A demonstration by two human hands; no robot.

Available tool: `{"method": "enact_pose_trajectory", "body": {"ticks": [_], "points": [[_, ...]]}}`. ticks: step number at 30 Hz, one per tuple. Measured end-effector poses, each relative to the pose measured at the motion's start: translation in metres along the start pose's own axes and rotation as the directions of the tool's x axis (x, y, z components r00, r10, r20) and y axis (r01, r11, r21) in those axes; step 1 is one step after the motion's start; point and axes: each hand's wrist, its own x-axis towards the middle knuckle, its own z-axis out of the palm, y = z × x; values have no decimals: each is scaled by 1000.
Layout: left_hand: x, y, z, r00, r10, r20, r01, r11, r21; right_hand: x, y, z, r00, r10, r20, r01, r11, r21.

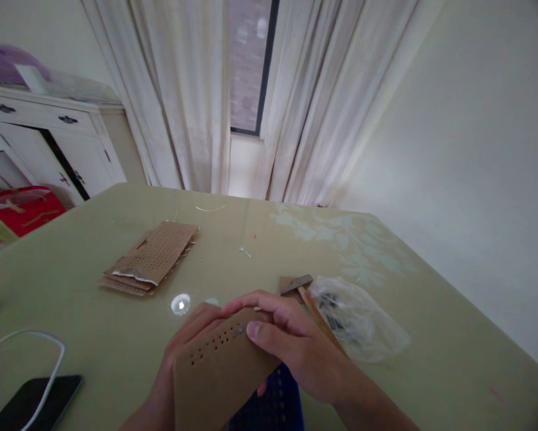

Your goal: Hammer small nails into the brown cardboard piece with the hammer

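Tabletop (448,335) room separates its far edge (251,200) from hands (291,344) gripping cardboard (219,380).

Beyond the fingers (263,333), whitish curtains (192,90) hang on both sides of a narrow window (249,66). Far left of the fingers stands a white cabinet (82,154); to their right is a plain wall (484,149). The desk (461,359) beneath is greenish, glossy.
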Motion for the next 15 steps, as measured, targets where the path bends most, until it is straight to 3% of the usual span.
{"method": "enact_pose_trajectory", "body": {"ticks": [5,10,13,15], "points": [[8,4,-12,966,257,-22,-257,966,2,-1,-1,-3,1000,20,8,-19,996,-90],[5,16,-17,940,340,-20,-339,940,32,-6,-1,-4,999,44,-5,-44,978,-203],[-5,9,-12,948,312,-66,-313,950,-9,-6,-2,-2,998,56,8,-53,974,-222],[-7,1,-6,989,125,-83,-128,991,-41,-3,-2,-2,999,54,7,-51,976,-210]]}}
